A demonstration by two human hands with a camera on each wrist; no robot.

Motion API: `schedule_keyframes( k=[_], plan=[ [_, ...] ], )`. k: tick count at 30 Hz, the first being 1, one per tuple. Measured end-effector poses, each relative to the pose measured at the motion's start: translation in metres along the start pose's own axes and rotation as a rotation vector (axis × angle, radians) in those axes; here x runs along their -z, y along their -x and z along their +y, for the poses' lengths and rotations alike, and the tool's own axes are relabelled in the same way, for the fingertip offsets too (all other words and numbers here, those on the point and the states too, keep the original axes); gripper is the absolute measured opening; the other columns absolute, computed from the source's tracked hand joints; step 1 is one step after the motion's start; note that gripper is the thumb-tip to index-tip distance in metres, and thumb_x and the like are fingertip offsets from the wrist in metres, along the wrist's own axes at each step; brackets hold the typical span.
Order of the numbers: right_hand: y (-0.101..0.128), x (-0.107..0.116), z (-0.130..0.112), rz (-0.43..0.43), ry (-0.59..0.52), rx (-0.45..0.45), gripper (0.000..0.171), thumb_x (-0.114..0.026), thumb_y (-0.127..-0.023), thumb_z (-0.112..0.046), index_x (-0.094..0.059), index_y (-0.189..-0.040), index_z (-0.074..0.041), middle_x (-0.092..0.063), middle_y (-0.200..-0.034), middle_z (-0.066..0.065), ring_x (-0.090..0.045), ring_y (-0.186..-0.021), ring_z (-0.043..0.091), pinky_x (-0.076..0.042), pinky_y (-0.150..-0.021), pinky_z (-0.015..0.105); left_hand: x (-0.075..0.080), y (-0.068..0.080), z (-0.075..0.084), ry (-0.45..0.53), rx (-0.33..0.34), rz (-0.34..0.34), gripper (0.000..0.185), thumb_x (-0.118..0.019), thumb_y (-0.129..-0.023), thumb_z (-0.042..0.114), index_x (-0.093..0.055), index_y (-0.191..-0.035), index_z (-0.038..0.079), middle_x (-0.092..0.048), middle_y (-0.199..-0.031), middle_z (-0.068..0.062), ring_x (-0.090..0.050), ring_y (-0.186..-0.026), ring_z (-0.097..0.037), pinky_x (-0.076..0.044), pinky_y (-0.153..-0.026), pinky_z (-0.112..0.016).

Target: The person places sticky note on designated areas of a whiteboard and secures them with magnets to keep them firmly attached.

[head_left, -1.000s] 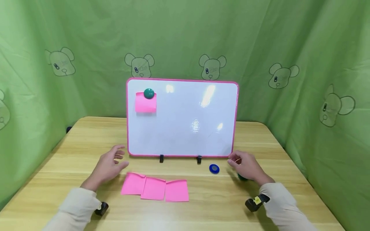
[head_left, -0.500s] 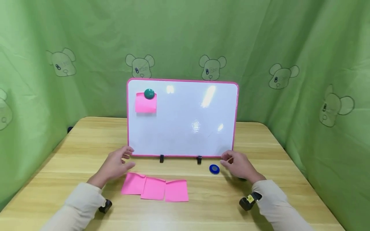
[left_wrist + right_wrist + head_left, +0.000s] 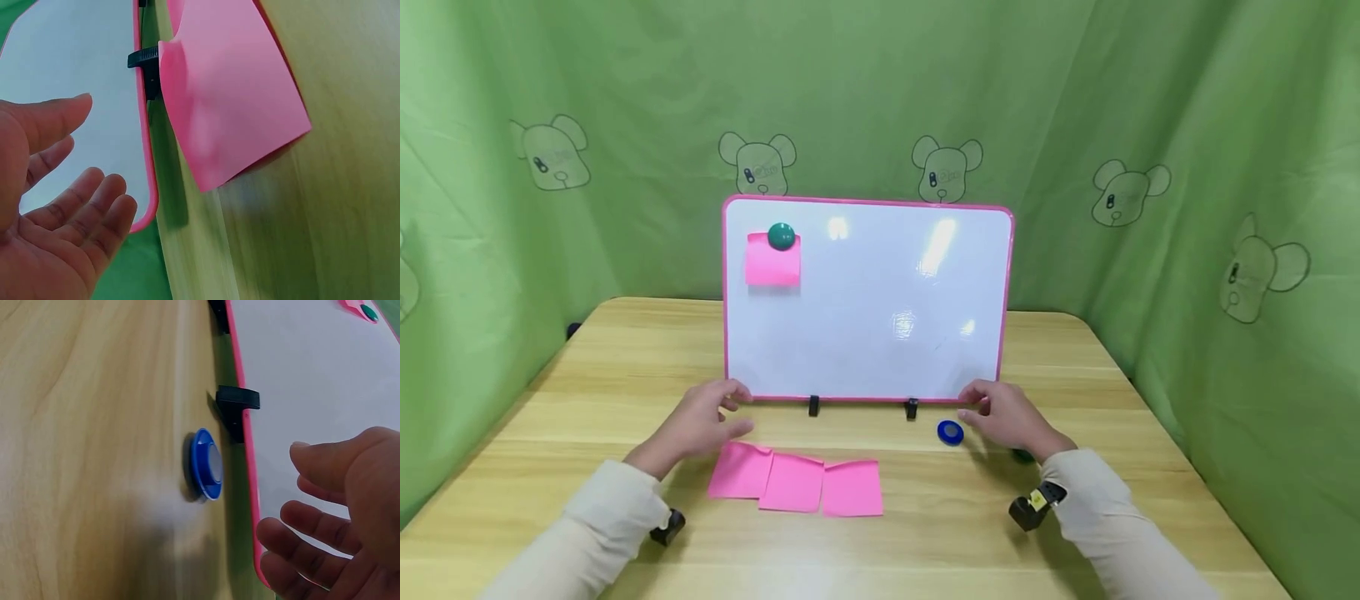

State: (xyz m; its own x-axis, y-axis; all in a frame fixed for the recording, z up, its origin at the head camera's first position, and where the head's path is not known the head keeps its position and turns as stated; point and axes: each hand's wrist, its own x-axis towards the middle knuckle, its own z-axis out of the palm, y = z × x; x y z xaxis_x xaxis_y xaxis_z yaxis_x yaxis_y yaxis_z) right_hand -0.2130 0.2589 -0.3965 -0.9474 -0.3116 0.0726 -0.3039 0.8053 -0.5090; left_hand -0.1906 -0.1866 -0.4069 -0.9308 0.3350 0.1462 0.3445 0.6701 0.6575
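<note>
On table, whiteboard [image 3: 880,333], unmarked, hands [image 3: 700,421] beside

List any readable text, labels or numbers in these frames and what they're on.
None readable.
Whiteboard: blank, only glare.
Pink notes, blue magnet: no writing visible.
Yellow tag on right wrist camera: too small to read.
Bear prints on green cloth: marks too blurred to read.

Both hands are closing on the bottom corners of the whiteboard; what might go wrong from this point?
1. The whiteboard stands on two small black clips; a push from the left hand or right hand might tip it or slip it out of them.
2. The blue magnet lies close beside the right hand and could get knocked.
3. The pink notes lie loose near the left hand and might be brushed aside.
</note>
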Motion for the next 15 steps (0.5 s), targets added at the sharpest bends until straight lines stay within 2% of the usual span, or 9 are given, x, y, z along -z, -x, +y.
schedule_keyframes(
  k=[6, 15],
  plan=[
    [-0.0035, -0.0034, 0.0028, -0.031, 0.031, 0.016, 0.027, -0.072, -0.087, -0.017, -0.066, -0.108, -0.001, -0.067, -0.103, 0.012, -0.061, -0.086, 0.021, -0.053, -0.076, 0.039, -0.0054, -0.0014, 0.0008, -0.007, 0.02, -0.036, 0.026, -0.077, -0.081, 0.01, -0.064, -0.102, 0.004, -0.062, -0.108, -0.011, -0.06, -0.098, -0.033, -0.054, -0.078, -0.043],
    [-0.0006, -0.0099, 0.008, -0.088, 0.039, -0.005, 0.03, -0.074, -0.086, -0.021, -0.066, -0.109, -0.004, -0.065, -0.104, 0.01, -0.063, -0.086, 0.02, -0.055, -0.077, 0.039, -0.0102, -0.0003, 0.0051, -0.042, 0.035, -0.065, 0.022, -0.079, -0.08, 0.011, -0.064, -0.096, 0.007, -0.061, -0.105, -0.008, -0.059, -0.099, -0.031, -0.053, -0.079, -0.043]
  ],
)
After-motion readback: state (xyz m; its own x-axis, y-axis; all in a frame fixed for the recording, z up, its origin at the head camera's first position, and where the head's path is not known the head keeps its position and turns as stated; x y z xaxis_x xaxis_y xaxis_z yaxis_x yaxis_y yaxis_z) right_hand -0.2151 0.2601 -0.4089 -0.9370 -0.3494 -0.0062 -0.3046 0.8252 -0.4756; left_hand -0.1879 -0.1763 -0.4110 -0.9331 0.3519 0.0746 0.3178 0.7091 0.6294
